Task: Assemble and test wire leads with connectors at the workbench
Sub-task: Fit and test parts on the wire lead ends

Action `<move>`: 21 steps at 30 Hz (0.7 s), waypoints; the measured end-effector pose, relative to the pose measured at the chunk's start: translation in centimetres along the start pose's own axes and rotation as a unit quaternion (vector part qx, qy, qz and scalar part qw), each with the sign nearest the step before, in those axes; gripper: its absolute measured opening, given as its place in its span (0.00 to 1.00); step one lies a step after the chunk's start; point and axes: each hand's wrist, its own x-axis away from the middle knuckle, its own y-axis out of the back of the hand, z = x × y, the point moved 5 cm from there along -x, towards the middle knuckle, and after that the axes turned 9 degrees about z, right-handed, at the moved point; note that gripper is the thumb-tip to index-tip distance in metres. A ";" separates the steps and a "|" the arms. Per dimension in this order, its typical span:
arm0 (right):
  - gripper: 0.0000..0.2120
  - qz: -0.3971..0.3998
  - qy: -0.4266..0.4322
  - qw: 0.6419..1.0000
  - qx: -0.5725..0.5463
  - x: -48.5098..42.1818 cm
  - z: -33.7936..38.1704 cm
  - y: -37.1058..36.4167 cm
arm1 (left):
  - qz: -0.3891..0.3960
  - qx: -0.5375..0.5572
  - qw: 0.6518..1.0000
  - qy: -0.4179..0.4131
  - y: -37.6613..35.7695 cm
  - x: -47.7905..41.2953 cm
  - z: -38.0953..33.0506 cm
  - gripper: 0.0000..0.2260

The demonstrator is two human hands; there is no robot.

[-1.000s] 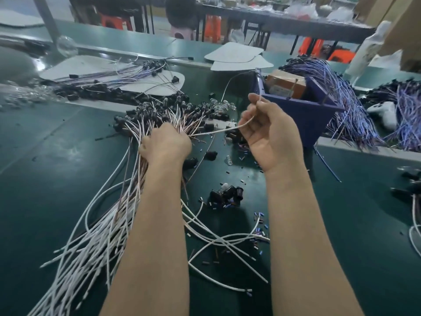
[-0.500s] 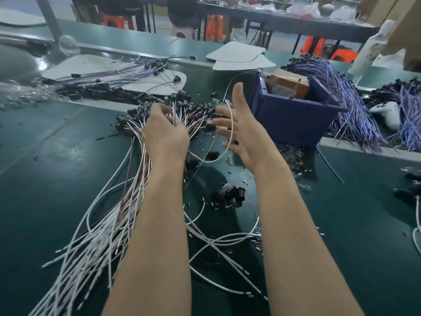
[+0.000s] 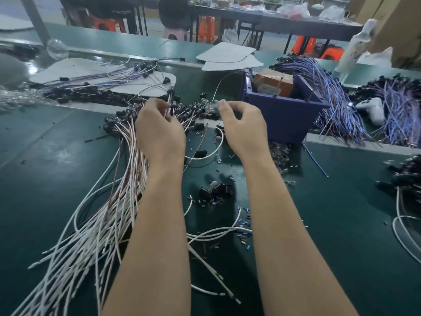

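The green workbench (image 3: 45,179) is wide, flat and smooth, with a bit of shine. A big bunch of wire leads (image 3: 109,213) lies on it from the lower left corner up to the middle. They are thin, bendy strings, white and brown, fanned out like straw. In the upper right, a thick heap of purple wires (image 3: 337,92) hangs down next to a bin. The blue bin (image 3: 284,117) is hard plastic with straight sides, and a brown cardboard box (image 3: 272,84) sits inside it. The left hand (image 3: 159,131) is in the middle of the picture, and its fingers are curled around the top end of the wire leads. The right hand (image 3: 243,131) is just beside it, in front of the bin. Its fingers are bent with the thumb close to them, but it is not clear what they hold. Little round black connectors (image 3: 191,110) cap the far ends of the leads, bunched between the two hands. Tiny blue bits (image 3: 242,233) are scattered lower down, between the arms.
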 end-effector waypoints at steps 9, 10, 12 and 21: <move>0.17 0.071 -0.031 0.996 -0.033 0.6 -0.5 -1.1 | 0.036 -0.021 0.999 0.027 -0.2 -0.1 0.5 0.07; 0.19 0.080 -0.032 0.996 -0.029 0.7 -0.4 -1.3 | 0.034 -0.029 0.999 0.014 -0.3 0.1 0.0 0.06; 0.22 0.092 -0.040 0.994 -0.053 0.9 -0.3 -1.9 | 0.037 -0.033 0.998 -0.032 -0.6 0.6 -1.3 0.05; 0.12 -0.068 0.007 0.965 -0.253 0.9 -1.6 4.8 | 0.337 0.138 0.919 -0.149 -4.9 3.8 -7.7 0.05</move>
